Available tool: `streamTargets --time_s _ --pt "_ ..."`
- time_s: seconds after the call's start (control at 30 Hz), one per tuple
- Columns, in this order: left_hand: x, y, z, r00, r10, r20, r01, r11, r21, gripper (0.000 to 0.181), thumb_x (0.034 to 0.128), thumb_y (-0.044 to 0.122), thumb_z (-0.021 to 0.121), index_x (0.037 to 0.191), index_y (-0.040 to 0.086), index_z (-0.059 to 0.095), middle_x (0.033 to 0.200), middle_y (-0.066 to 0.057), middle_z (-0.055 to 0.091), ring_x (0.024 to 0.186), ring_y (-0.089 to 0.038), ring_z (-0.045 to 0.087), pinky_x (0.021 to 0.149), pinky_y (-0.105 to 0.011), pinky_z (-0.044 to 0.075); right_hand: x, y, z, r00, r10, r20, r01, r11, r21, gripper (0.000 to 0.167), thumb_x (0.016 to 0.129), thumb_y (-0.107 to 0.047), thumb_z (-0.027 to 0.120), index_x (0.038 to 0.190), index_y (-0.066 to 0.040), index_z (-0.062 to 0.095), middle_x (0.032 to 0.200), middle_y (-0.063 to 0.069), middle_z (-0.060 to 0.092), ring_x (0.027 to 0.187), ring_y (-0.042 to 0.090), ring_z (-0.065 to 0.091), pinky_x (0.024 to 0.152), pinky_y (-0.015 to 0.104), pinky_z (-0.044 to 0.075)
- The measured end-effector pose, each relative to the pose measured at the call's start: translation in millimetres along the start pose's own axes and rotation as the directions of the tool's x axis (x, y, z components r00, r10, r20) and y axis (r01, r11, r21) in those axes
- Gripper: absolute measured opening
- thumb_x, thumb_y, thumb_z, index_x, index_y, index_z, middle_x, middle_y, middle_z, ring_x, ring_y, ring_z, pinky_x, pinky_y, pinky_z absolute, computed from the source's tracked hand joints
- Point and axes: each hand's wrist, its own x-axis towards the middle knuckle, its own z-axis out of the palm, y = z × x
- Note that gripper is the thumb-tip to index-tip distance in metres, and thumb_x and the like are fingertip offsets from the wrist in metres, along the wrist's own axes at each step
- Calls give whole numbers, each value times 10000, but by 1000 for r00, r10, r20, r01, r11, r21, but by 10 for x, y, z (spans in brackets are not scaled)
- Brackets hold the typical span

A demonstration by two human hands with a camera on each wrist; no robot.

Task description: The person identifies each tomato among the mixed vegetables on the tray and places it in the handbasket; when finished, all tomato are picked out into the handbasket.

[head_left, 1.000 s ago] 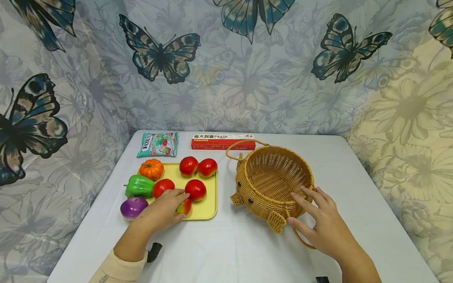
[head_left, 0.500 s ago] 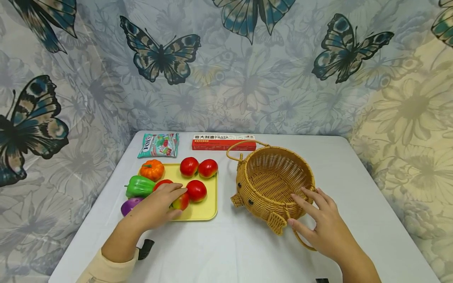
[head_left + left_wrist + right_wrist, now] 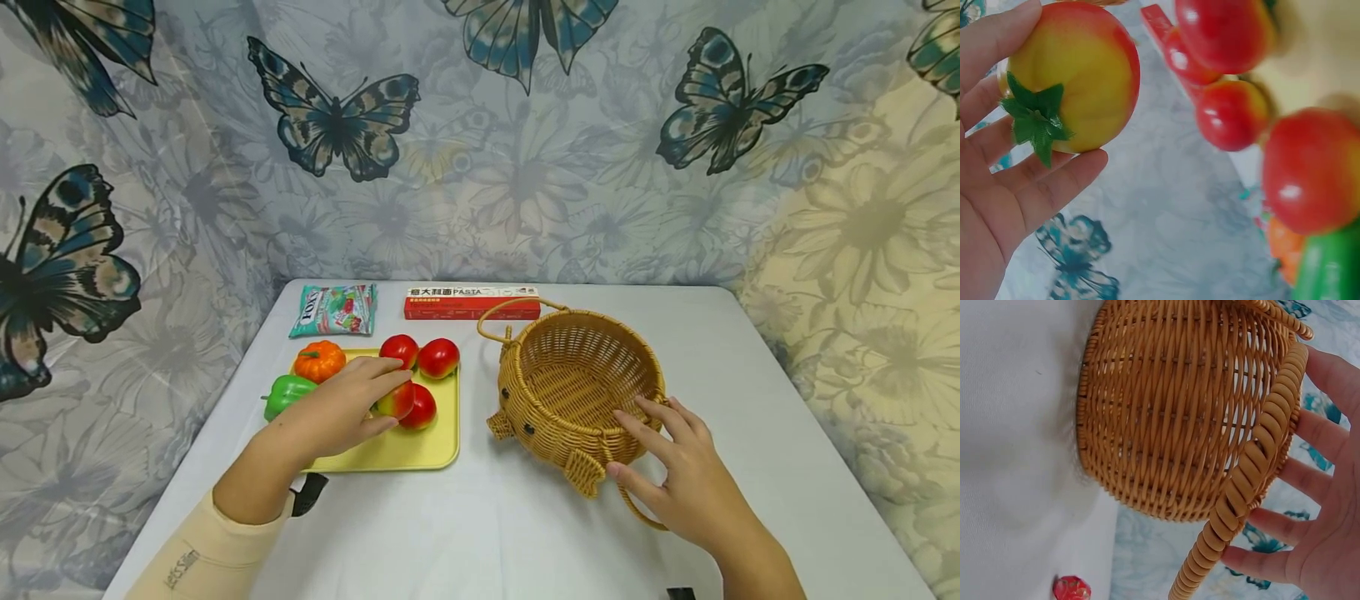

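Note:
In the head view my left hand (image 3: 341,408) is above the yellow tray (image 3: 435,450). Its thumb and fingers grip a tomato (image 3: 1079,75), red and yellow with a green star-shaped calyx. Other red tomatoes (image 3: 438,358) lie on the tray, one partly behind the held tomato. My right hand (image 3: 690,475) touches the rim of the wicker basket (image 3: 555,425), which has an animal face. The right wrist view shows its fingers spread and fairly straight along the rim, behind the basket's handle (image 3: 1260,444).
By the tray's left edge are an orange pumpkin (image 3: 320,361) and a green bell pepper (image 3: 287,396). At the back of the white table (image 3: 480,533) lie a teal candy bag (image 3: 333,310) and a red pasta box (image 3: 471,303). Patterned cloth surrounds the table.
My left hand has lifted the tomato from the tray's near part and moved up and away. The forearm now covers the purple vegetable. My right hand and the basket stay put.

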Motion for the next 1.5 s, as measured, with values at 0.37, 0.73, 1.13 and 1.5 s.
streamTargets --time_s 0.37,0.73,1.13,1.5 --pt "329 235 -283 991 127 33 -128 991 33 640 943 288 758 1514 137 514 1553 -80 470 1444 -282 401 1103 -437 479 8 -36 11 1000 4 1 -4 1000 -8 629 850 -434 823 1413 -235 626 1511 139 468 1396 566 323 940 806 371" --pt "708 439 -431 977 204 62 -207 978 39 613 962 302 732 1515 156 513 1568 -69 457 1454 -289 387 1138 -441 445 24 -66 0 1000 15 21 -14 999 -31 625 859 -432 815 1406 -193 631 1505 148 461 1393 586 323 937 817 375" --pt "1065 742 -456 935 340 97 -346 937 47 615 968 289 727 1520 148 496 1563 -64 458 1451 -270 390 1167 -389 410 14 -60 19 1000 11 14 -10 1000 -29 628 854 -398 824 1416 -198 626 1505 139 454 1387 590 321 937 809 385" --pt "1394 1016 -407 910 371 183 -392 916 92 617 993 340 684 1544 170 463 1597 -66 416 1489 -260 347 1178 -378 392 6 -48 11 1000 17 3 -17 999 -34 621 847 -384 830 1400 -175 639 1496 146 455 1380 596 325 932 803 397"
